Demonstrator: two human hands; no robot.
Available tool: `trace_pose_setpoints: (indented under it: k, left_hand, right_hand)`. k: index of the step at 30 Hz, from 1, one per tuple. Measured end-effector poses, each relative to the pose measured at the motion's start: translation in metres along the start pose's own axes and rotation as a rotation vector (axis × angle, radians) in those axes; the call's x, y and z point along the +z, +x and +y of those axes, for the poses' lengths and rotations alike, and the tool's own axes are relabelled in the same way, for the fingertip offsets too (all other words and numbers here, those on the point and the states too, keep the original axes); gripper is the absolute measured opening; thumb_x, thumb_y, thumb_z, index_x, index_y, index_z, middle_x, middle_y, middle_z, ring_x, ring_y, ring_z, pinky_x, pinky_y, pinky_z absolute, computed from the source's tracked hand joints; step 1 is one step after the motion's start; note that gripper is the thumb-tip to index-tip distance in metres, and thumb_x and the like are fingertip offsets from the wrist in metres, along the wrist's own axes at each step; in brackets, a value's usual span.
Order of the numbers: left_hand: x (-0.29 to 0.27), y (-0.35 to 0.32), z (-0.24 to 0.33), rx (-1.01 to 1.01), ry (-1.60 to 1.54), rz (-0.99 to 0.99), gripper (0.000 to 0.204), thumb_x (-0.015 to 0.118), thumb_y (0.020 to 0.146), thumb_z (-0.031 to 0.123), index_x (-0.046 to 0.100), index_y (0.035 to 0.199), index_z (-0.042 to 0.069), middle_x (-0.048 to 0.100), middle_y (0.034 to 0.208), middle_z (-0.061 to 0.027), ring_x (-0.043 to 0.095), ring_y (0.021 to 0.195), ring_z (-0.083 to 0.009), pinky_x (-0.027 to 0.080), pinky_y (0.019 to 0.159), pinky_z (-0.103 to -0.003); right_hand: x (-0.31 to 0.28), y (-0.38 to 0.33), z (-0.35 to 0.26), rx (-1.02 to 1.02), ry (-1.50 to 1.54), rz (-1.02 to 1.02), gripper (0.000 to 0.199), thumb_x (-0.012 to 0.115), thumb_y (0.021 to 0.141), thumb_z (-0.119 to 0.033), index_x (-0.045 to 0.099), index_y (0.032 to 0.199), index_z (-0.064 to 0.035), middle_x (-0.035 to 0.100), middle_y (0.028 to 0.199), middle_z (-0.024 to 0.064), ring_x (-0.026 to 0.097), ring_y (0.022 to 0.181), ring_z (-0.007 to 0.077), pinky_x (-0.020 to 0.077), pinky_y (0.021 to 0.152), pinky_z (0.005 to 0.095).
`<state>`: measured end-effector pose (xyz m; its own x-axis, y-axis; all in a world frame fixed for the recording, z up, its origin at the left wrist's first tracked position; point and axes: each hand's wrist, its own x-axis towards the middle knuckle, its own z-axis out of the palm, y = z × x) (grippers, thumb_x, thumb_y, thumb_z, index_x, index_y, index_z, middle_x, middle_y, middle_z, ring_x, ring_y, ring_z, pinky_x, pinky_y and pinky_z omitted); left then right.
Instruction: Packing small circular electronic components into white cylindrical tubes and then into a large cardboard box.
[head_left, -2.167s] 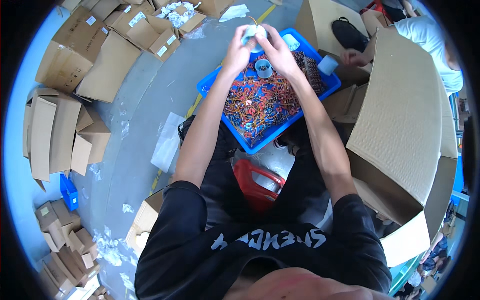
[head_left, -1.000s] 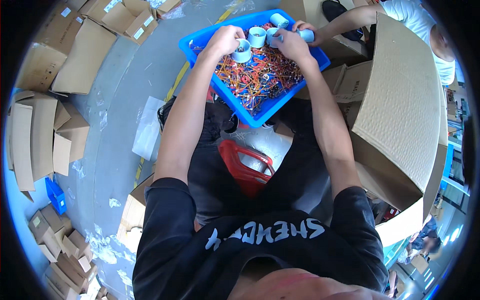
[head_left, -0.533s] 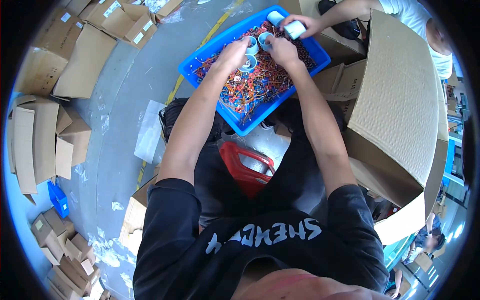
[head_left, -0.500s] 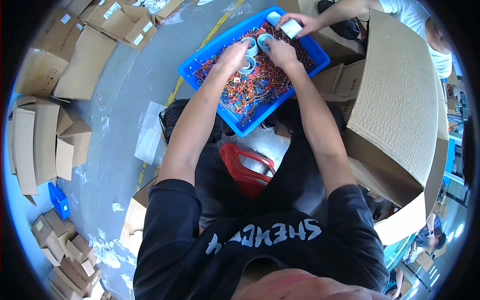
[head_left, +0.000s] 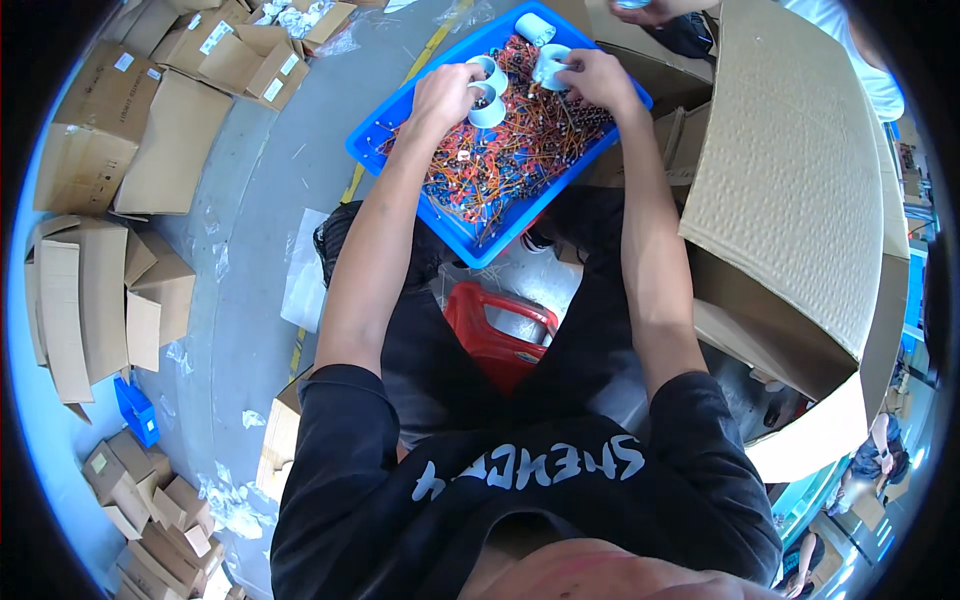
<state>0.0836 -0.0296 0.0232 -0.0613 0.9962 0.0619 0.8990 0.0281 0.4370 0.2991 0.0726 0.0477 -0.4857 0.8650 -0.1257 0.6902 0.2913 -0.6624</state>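
A blue tray (head_left: pixel 480 253) holds a heap of thin orange and red wires (head_left: pixel 470 190) with small light ends, among many dark and reddish small pieces. My left hand (head_left: pixel 446 97) is closed at the rims of two pale hollow cylinders, an upper one (head_left: pixel 496 76) and a lower one (head_left: pixel 488 114). To the right, my right hand (head_left: pixel 600 82) has its fingers closed on the side of another pale cylinder (head_left: pixel 550 66), tilted above the heap. One more pale cylinder (head_left: pixel 536 30) lies at the tray's far end, apart from both hands.
At the upper right a co-worker's hand (head_left: pixel 650 12) holds a pale object. A big open cardboard box (head_left: pixel 790 190) stands close to my right arm. Between my legs is a red handled item (head_left: pixel 490 325). Cardboard boxes (head_left: pixel 95 300) and plastic scraps line the left floor.
My right hand has moved right with its cylinder, away from my left hand. The co-worker's hand has drawn back from above the tray toward the upper right.
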Motion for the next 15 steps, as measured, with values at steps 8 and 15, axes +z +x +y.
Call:
trace_pose_setpoints:
  k: [8, 15]
  left_hand:
    - [-0.002, 0.006, 0.031, 0.224, -0.202, 0.096, 0.022, 0.064, 0.083, 0.017, 0.061, 0.102, 0.007, 0.064, 0.097, -0.0160, 0.062, 0.086, -0.0348, 0.048, 0.074, -0.042]
    - [0.010, 0.003, 0.047, 0.238, -0.171, -0.121, 0.031, 0.067, 0.079, 0.012, 0.058, 0.108, 0.006, 0.065, 0.097, -0.0194, 0.063, 0.087, -0.0358, 0.049, 0.074, -0.043]
  right_hand:
    - [-0.025, -0.009, 0.024, 0.115, -0.108, 0.071, 0.027, 0.069, 0.080, -0.017, 0.064, 0.100, -0.0019, 0.066, 0.075, 0.0110, 0.065, 0.061, 0.0166, 0.0514, 0.054, 0.0297]
    - [0.009, 0.002, 0.006, -0.217, -0.501, 0.125, 0.020, 0.066, 0.075, -0.013, 0.066, 0.094, -0.0057, 0.066, 0.081, 0.0156, 0.065, 0.076, 0.0298, 0.0528, 0.066, 0.0387]
